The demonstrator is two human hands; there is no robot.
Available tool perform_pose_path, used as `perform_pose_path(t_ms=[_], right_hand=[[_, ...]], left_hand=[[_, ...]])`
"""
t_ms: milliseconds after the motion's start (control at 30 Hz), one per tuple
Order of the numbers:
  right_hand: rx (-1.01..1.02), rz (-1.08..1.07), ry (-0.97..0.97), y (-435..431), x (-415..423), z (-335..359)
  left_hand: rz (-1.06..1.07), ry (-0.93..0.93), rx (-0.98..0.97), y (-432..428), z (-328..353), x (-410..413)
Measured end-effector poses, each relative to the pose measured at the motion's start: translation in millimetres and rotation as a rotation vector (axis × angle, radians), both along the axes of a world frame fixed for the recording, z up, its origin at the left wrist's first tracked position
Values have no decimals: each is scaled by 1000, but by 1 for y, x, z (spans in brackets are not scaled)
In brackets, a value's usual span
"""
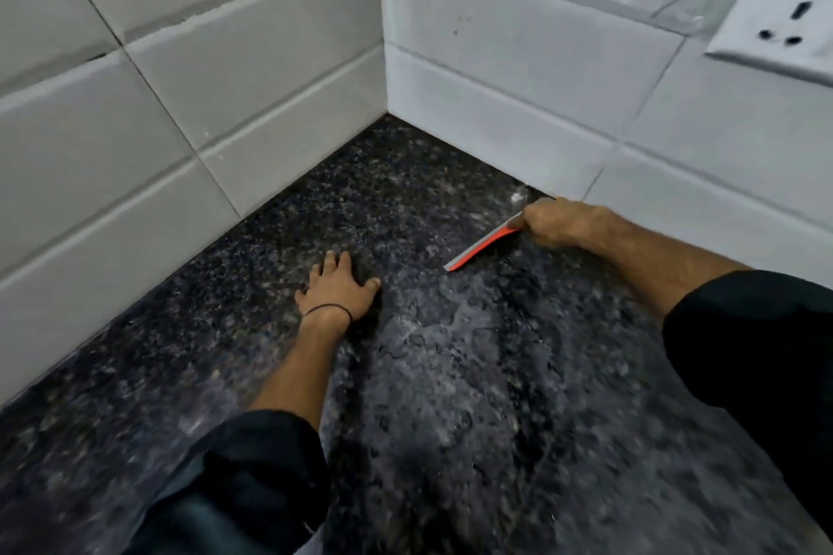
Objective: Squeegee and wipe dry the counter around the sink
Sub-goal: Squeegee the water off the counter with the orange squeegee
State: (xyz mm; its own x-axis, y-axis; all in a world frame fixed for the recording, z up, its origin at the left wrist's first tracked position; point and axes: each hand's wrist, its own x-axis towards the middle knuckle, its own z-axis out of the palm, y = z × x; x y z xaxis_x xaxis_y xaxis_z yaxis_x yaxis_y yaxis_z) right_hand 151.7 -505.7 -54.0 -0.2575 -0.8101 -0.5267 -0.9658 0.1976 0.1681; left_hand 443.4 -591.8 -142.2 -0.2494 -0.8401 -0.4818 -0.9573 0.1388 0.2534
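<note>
Beside tiled wall (518, 86), right hand (556, 223) grips squeegee (480, 247).

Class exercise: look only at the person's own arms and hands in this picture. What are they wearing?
Both arms wear dark, black-looking sleeves pushed up, leaving the forearms bare. The left hand has a thin black band round its wrist. The right hand shows no glove, ring or band, and neither hand is gloved.

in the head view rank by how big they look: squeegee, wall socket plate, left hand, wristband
1. wall socket plate, though it's cut off at the frame edge
2. left hand and squeegee, too alike to rank
3. wristband
</note>
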Motion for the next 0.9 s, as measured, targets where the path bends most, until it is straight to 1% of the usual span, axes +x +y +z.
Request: perform_pose_path(t_ms=[67, 167, 200, 267, 367, 433, 533, 567, 633, 700, 800, 900], right_hand=[[66, -17, 11, 20, 9, 13], [146, -13, 103, 34, 21, 38], [128, -22, 123, 34, 22, 45], [10, -38, 95, 24, 26, 52], [-183, -29, -29, -16, 44, 52], [-188, 23, -120, -51, 66, 49], [-100, 93, -215, -108, 110, 38], [-99, 116, -240, -125, 123, 30], [-158, 165, -284, -152, 153, 14], [-250, 231, -280, -169, 179, 1], [-390, 374, -179, -182, 210, -12], [-419, 426, -146, -191, 223, -28]], left_hand=[[-21, 11, 7, 6, -1, 6], [-41, 100, -34, 6, 3, 23], [-29, 126, -44, 5, 4, 31], [13, 138, -50, 4, 6, 51], [109, 66, -49, 8, 6, 86], [190, -15, -19, 15, 6, 104], [253, -97, 74, 21, 6, 121], [249, -106, 109, 22, 4, 124], [243, -111, 163, 20, -2, 129], [236, -101, 205, 13, -6, 133], [187, -132, 259, 4, -6, 135], [147, -198, 256, -1, -8, 135]])
